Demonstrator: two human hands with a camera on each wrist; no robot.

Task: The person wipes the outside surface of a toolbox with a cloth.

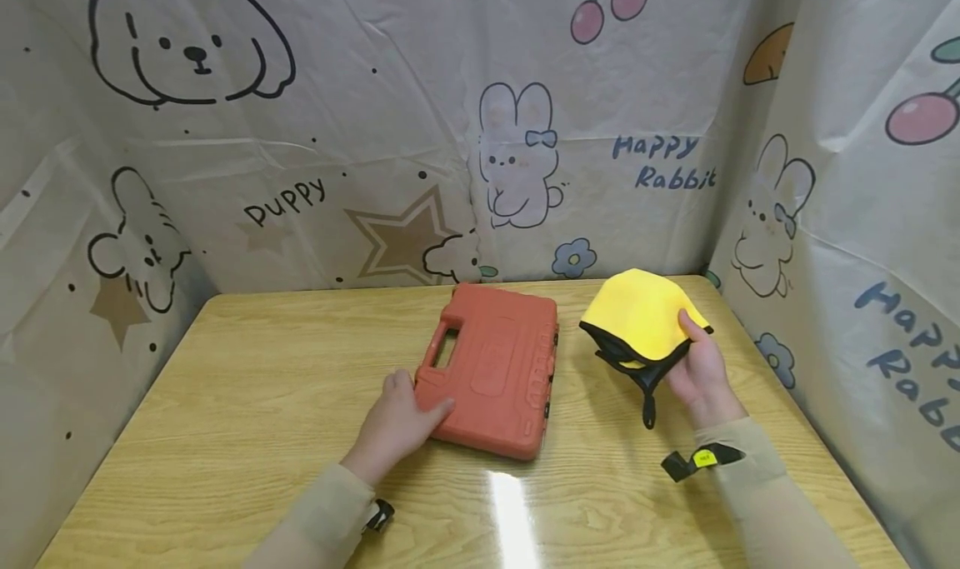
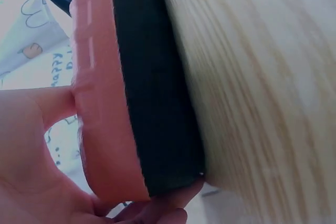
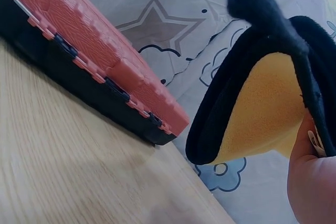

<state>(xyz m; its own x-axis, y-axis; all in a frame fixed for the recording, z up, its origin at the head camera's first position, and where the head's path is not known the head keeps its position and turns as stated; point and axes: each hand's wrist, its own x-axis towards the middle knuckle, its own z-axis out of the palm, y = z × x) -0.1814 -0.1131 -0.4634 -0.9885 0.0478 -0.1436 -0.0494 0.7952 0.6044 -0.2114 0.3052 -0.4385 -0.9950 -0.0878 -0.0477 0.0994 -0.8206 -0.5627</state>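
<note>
A red plastic carrying case [image 1: 491,373] with a black lower half lies on the table, its handle cut-out towards the left. My left hand [image 1: 397,419] grips the case's near left corner. In the left wrist view, the thumb presses the red shell [image 2: 105,135] while fingertips reach the black underside. Over the table to the right, my right hand [image 1: 705,377] pinches a yellow cloth [image 1: 637,311] with black edging and a small black loop. The right wrist view shows the cloth [image 3: 262,108] hanging folded, with a white tag near the thumb. Black latches [image 3: 116,90] line the case's right side.
The wooden table [image 1: 262,369] reaches back to a printed fabric wall [image 1: 375,136]. Similar fabric panels rise along the left and right sides. Each wrist wears a black strap [image 1: 701,461].
</note>
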